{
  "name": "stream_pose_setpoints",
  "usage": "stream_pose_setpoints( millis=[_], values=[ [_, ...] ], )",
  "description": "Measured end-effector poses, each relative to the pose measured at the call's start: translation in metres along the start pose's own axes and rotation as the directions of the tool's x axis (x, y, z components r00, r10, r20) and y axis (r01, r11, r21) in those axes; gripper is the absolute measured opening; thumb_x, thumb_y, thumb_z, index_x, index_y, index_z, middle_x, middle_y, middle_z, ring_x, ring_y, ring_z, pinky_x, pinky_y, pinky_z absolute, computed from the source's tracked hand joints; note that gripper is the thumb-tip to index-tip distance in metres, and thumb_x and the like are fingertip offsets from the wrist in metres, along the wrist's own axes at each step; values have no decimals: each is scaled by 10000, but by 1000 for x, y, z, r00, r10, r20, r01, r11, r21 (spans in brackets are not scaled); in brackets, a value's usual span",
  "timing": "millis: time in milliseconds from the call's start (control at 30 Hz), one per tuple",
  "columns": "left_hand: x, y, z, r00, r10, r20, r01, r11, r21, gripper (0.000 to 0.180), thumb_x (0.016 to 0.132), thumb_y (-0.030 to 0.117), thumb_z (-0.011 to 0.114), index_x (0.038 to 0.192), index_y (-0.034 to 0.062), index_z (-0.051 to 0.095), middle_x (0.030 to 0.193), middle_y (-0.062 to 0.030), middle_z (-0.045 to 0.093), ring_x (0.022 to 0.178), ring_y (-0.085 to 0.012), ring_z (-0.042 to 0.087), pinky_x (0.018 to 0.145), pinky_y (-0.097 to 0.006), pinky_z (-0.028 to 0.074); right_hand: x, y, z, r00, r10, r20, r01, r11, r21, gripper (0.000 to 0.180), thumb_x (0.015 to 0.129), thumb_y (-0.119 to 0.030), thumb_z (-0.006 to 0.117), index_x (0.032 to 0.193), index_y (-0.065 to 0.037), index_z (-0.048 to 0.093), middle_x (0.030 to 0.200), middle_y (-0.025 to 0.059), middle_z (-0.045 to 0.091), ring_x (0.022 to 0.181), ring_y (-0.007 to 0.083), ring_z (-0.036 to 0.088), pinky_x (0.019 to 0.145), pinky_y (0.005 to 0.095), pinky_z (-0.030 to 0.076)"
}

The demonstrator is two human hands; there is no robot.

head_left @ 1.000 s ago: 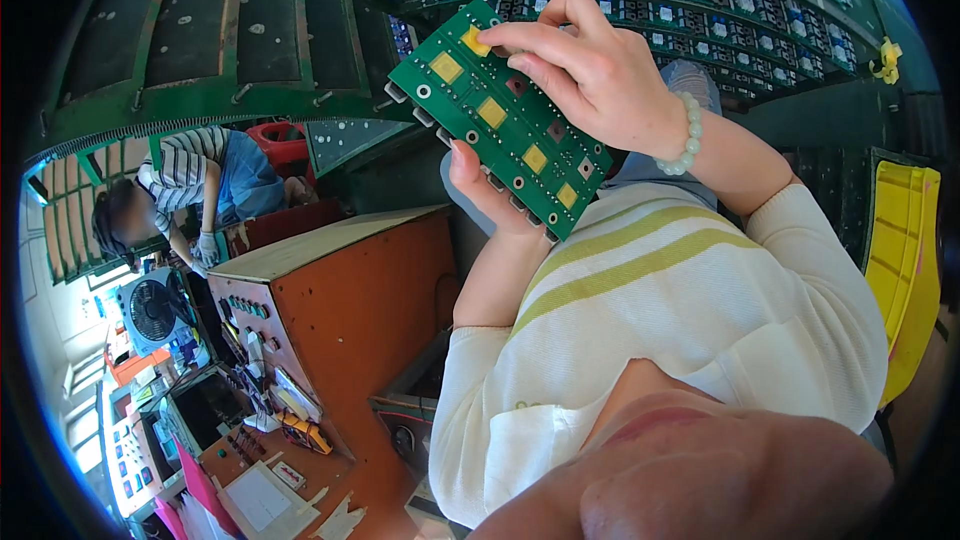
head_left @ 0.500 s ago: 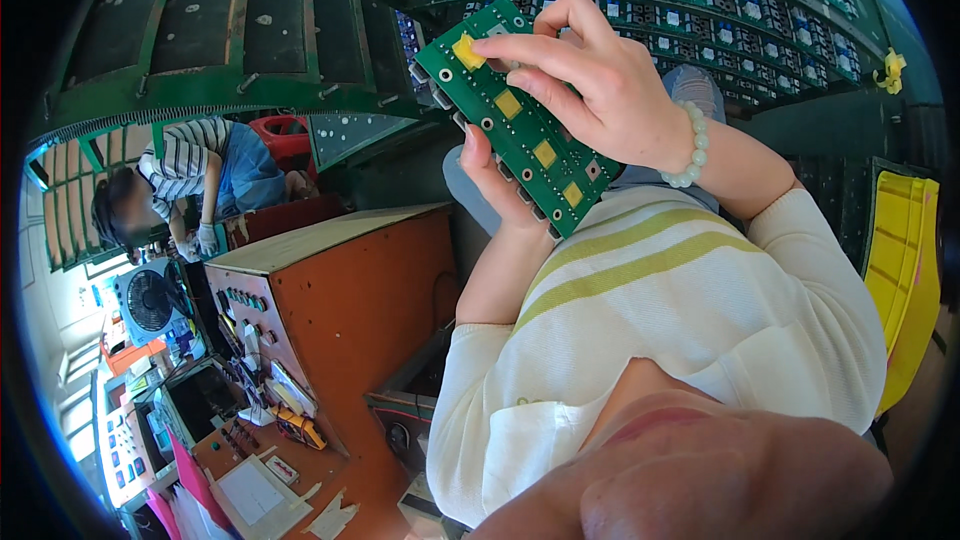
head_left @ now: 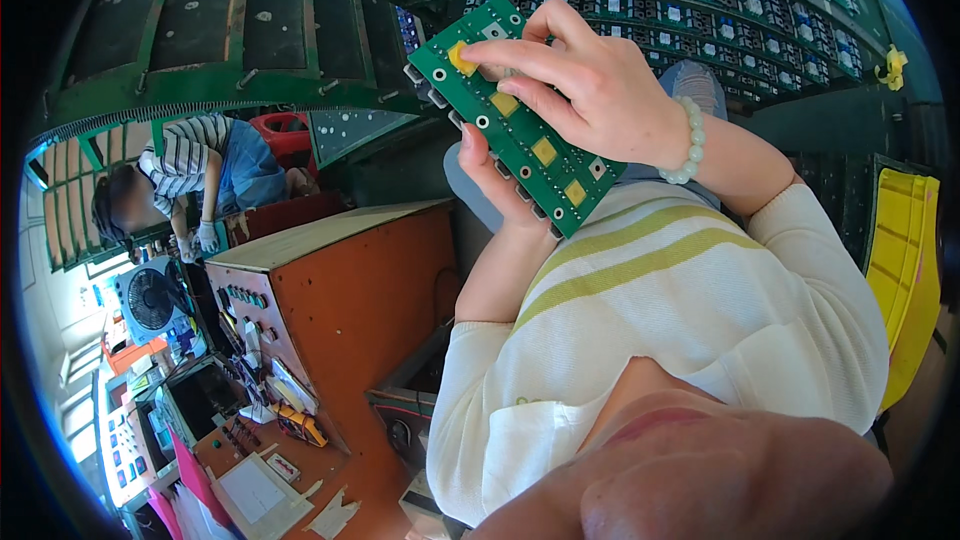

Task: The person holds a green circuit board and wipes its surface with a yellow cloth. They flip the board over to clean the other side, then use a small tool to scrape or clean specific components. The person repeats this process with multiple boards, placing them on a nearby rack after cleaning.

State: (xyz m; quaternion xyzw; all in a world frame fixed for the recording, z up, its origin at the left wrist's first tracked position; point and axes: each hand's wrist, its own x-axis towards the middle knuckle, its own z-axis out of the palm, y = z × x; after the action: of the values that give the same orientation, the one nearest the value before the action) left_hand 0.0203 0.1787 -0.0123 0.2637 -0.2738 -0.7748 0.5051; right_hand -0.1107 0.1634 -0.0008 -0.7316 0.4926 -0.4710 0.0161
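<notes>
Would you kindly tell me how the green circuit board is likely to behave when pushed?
The green circuit board is probably stiff, since it looks flat without sagging. It seems fairly light, as the left hand appears to support it. Its protruding edge parts might catch.

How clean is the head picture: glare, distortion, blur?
Head view: the windows at far left glare white; the green rack beam bows with the fisheye; the circuit board looks fairly sharp, though the right hand covers part of it.
</notes>
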Motion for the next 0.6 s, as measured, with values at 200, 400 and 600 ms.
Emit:
stream_pose_setpoints(
  millis=[200,400,600],
  values=[
    [3,1,7,1000,-14,-19,13,998,-63,763,888,681,357,1371,94,431,1267,-105,538,1125,-224,575,891,-366,506,2,6,2,998,-11,-66,12,1000,3,264,903,-210,647,1159,-271,673,899,20,502,602,142,594,510,279,512],
    [5,4,-7,988,-108,107,121,984,-130,769,868,694,387,1318,78,490,1214,-97,568,1061,-228,593,840,-386,525,10,9,-17,993,68,-99,-47,979,198,302,926,-40,602,1200,-147,671,887,52,480,600,105,552,544,228,452],
    [12,5,-8,999,52,-6,-52,978,-201,671,907,641,372,1253,89,534,1125,-80,592,1023,-210,599,836,-360,519,-13,-2,-6,997,23,70,-29,996,89,289,890,-165,652,1170,-236,674,928,37,514,619,155,601,528,285,504]
  ],
)
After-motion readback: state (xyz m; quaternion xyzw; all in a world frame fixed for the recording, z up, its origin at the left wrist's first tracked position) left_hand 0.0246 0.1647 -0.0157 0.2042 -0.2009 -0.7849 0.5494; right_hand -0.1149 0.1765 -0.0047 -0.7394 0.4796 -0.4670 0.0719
